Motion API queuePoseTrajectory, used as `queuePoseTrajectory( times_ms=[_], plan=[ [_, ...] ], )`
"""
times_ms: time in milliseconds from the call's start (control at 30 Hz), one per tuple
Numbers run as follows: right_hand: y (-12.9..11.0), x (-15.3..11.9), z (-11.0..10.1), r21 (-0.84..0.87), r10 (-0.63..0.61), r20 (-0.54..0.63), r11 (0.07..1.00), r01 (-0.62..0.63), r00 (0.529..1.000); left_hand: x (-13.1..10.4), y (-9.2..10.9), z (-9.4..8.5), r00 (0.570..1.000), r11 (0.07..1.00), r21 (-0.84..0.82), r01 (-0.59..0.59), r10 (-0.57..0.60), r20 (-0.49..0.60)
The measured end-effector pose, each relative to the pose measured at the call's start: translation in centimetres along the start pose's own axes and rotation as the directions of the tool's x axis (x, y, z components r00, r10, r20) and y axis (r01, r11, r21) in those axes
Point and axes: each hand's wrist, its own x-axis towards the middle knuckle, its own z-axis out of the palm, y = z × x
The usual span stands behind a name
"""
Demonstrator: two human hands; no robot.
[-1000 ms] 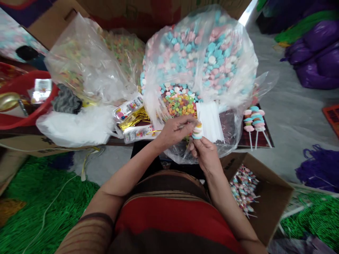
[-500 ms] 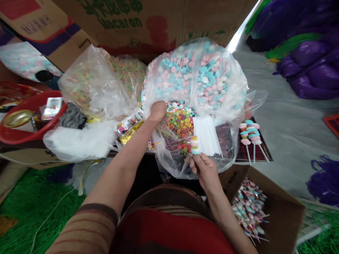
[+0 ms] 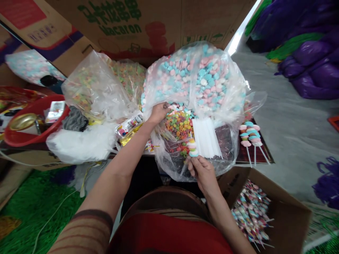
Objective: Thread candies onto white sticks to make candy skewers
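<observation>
My right hand (image 3: 202, 171) pinches the lower end of a marshmallow skewer (image 3: 192, 150), held upright with white, yellow, pink and blue pieces threaded on it and a bare stick tip on top. My left hand (image 3: 159, 113) is at the mouth of the clear bag of pink, blue and white marshmallows (image 3: 182, 79). Its fingers are curled together at the loose marshmallows; whatever they hold is hidden. Colourful ring-shaped gummies (image 3: 178, 125) lie between the hands. Beside them is a stack of white sticks (image 3: 206, 137).
Finished-looking skewers (image 3: 250, 134) lie at the table's right corner. Below stands a cardboard box (image 3: 286, 222) with many wrapped skewers (image 3: 251, 211). On the left are a bag of gummies (image 3: 92, 84), gold twist ties (image 3: 131, 134) and a red basin (image 3: 50, 132).
My left hand has turned slightly, with its fingertips now showing by the marshmallows. The skewer in my right hand has shifted a little down and left, its bare tip now visible.
</observation>
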Motion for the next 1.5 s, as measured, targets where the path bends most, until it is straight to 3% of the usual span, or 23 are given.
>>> queuePoseTrajectory(
  times_ms=[133, 233, 333, 533, 600, 700, 800, 867, 967, 1167, 1500],
  plan=[
    [0.0, -0.1, -0.2, -0.008, 0.001, -0.007, 1.000, -0.001, 1.000, 1.0, 0.3, 0.9, 0.993, 0.994, -0.060, -0.097, 0.100, 0.059],
    [0.0, -0.2, -0.3, -0.016, -0.008, -0.024, 1.000, 0.008, 1.000, 1.9, 0.7, 1.0, 0.970, 0.977, 0.081, -0.199, 0.185, 0.155],
    [-0.1, -0.2, -0.4, -0.021, -0.012, -0.037, 1.000, 0.011, 0.999, 2.2, 1.1, 0.9, 0.956, 0.944, 0.230, -0.235, 0.181, 0.230],
    [-0.4, -0.3, -0.1, -0.064, -0.041, -0.012, 0.997, 0.040, 0.999, 1.2, 1.4, 0.2, 0.970, 0.950, 0.234, -0.205, 0.167, 0.174],
    [-0.6, -0.3, -0.2, -0.071, -0.040, -0.006, 0.997, 0.040, 0.999, 0.3, 1.5, -0.1, 0.987, 0.980, 0.143, -0.137, 0.122, 0.107],
    [-1.1, -0.4, -0.3, -0.093, -0.040, 0.006, 0.995, 0.041, 0.999, -2.1, 1.6, -0.5, 0.998, 0.968, -0.249, -0.034, 0.046, 0.041],
    [-1.6, -0.6, -0.2, -0.123, -0.045, 0.022, 0.991, 0.047, 0.999, -5.6, 1.6, -0.4, 0.993, 0.735, -0.677, 0.035, 0.052, 0.107],
    [-1.9, -0.7, 0.1, -0.143, -0.043, 0.038, 0.989, 0.048, 0.998, -8.1, 1.5, -0.2, 0.981, 0.575, -0.812, 0.100, 0.082, 0.178],
    [-2.0, -1.0, 0.6, -0.181, -0.038, 0.073, 0.982, 0.050, 0.997, -11.1, 1.2, 0.3, 0.967, 0.444, -0.877, 0.184, 0.079, 0.243],
    [-1.7, -1.7, 0.9, -0.287, -0.035, 0.093, 0.956, 0.060, 0.995, -13.6, 0.4, 1.4, 0.962, 0.347, -0.908, 0.234, 0.053, 0.268],
    [-2.7, -2.1, 0.9, -0.430, -0.068, 0.122, 0.895, 0.115, 0.990, -14.5, 0.1, 1.4, 0.973, 0.445, -0.887, 0.125, 0.121, 0.198]
  ],
)
